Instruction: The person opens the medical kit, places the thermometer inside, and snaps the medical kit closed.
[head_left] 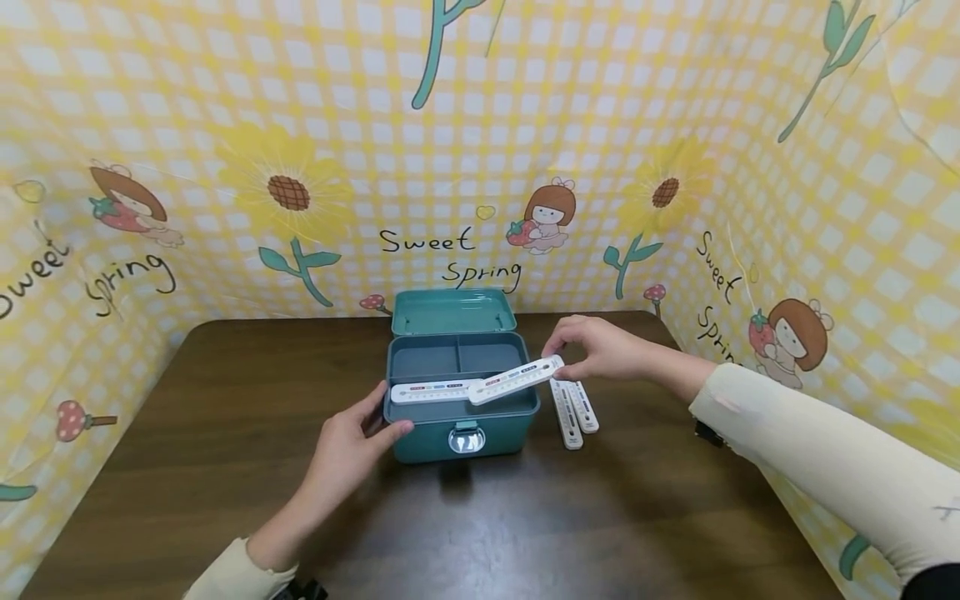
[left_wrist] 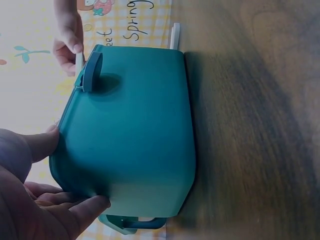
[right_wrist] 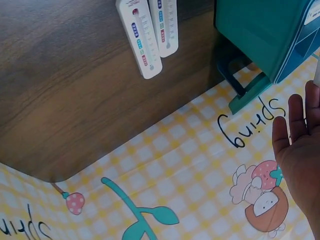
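A white thermometer (head_left: 517, 380), pinched at one end in the grip of the right hand (head_left: 600, 346), slants above the teal box (head_left: 426, 442) and could, if released askew, skid over the flat thermometer (head_left: 429, 392) inside, while the left hand (head_left: 347, 446), thumb and fingers apart, touches the box's corner on a brown wooden desk (head_left: 225, 467) backed by yellow gingham cloth (head_left: 450, 150).

The left arm (head_left: 292, 523) reaches in from the near left; the left hand (head_left: 348, 450) spreads its thumb (left_wrist: 42, 144) apart from its fingers (left_wrist: 87, 210). From the near right, the right arm (head_left: 810, 450) slants far and leftward, the right hand (head_left: 596, 346) bent in a pinch between thumb and fingertips.
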